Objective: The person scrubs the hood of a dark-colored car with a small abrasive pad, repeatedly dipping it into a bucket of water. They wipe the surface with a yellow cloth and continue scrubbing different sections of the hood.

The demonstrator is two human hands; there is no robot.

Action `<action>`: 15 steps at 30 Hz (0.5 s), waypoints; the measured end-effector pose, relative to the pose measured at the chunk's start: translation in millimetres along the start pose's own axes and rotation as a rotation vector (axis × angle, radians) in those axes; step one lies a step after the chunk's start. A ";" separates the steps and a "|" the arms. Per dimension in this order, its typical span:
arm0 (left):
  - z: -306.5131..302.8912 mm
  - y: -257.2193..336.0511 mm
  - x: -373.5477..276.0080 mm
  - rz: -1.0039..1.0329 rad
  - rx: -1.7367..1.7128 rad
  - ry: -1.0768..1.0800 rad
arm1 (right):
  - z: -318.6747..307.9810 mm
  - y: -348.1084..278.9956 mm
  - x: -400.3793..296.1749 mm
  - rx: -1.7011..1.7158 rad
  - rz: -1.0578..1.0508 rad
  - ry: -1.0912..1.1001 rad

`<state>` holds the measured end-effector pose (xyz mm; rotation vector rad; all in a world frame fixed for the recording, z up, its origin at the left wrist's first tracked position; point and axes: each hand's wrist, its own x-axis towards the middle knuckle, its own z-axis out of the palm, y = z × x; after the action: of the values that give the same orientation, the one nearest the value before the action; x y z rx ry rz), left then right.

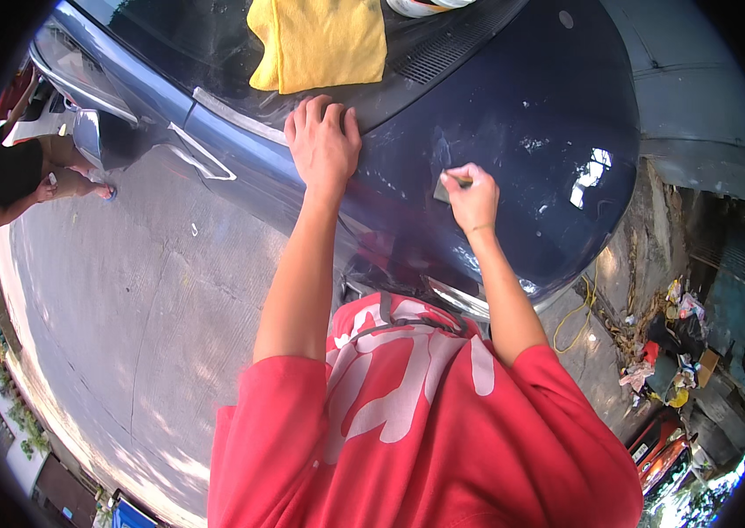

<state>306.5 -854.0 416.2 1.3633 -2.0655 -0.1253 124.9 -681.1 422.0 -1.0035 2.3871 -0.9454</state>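
Observation:
A dark blue car's hood [544,112] spreads before me, with whitish smears and bright reflections on its paint. My right hand [475,203] pinches a small, flat, grey-green pad [441,192] against the hood; its exact material is unclear. Just beyond the pad lies a pale smeared patch [442,148]. My left hand [325,146] rests palm down at the car's edge by the windshield base, fingers spread and holding nothing. Above its fingertips, a folded yellow cloth [320,46] lies over the lower windshield. The black cowl grille [445,53] runs to the right of the cloth.
A white container [422,6] is cut off at the top edge. The car's side mirror [108,137] juts out at left, beside another person [19,165] standing on the concrete [168,284]. At right lie a yellow cord [585,310] and scattered rubbish [676,343].

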 end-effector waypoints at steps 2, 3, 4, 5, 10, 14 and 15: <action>0.2 6.5 3.9 -0.005 -0.005 -0.009 | -7.8 19.5 -20.1 0.001 -0.017 0.018; -0.3 7.0 4.2 -0.006 -0.001 -0.010 | -7.3 22.6 -26.3 -0.008 -0.003 0.029; -0.2 7.6 4.7 -0.002 -0.003 -0.013 | -5.3 14.8 -18.9 -0.020 -0.006 0.039; 0.1 8.1 5.0 0.003 -0.005 -0.016 | -0.4 4.3 -0.9 -0.031 -0.009 0.050; 3.4 -1.0 1.0 0.020 -0.032 -0.009 | 6.6 -17.8 25.2 -0.019 -0.024 0.039; -1.0 5.5 1.4 0.005 -0.014 -0.029 | -3.0 21.0 -20.7 -0.048 -0.006 0.036; -2.8 8.6 2.8 0.009 -0.008 -0.046 | -1.8 21.1 -21.5 -0.087 0.030 0.031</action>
<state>300.6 -851.7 423.2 1.3583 -2.1061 -0.1625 128.2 -653.5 410.1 -0.9882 2.4810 -0.8588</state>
